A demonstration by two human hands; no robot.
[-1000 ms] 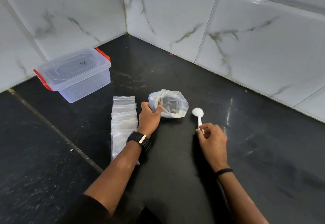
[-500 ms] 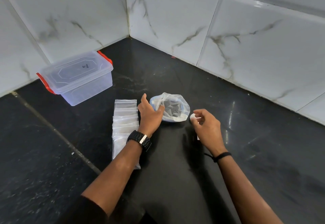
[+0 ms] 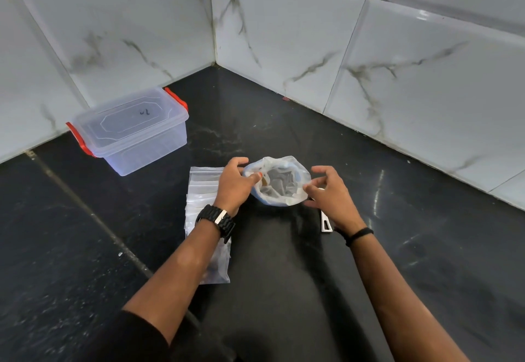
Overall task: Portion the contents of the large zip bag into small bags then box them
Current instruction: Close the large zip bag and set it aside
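Since a second ago the right hand point(image 3: 331, 194) has let go of the white spoon point(image 3: 326, 224) and moved over to the big bag point(image 3: 279, 181). Now the spoon is lying flat on the black counter point(image 3: 426, 248), partly hidden under that hand, with only the end of its handle showing.

Both hands are working at the big bag, which is sitting on the counter between them. Its top is rolled down and wide open, and something gray is sitting inside it; I cannot tell what it is. The left hand point(image 3: 234, 184) is holding the near-left rim, its grip closed on the plastic with the thumb hooked over the edge. The right hand's fingers are spread and bent, reaching at the right rim, and its grip is apart, not closed on anything.

Just beside the big bag, under the left wrist, a row of small clear bags point(image 3: 203, 191) is lying flat and overlapping. They are looking empty.

Farther back on the left, near the tiled wall point(image 3: 312, 35), a clear plastic box point(image 3: 133, 130) with red clips is standing. Its lid is on, and nothing is showing inside it.
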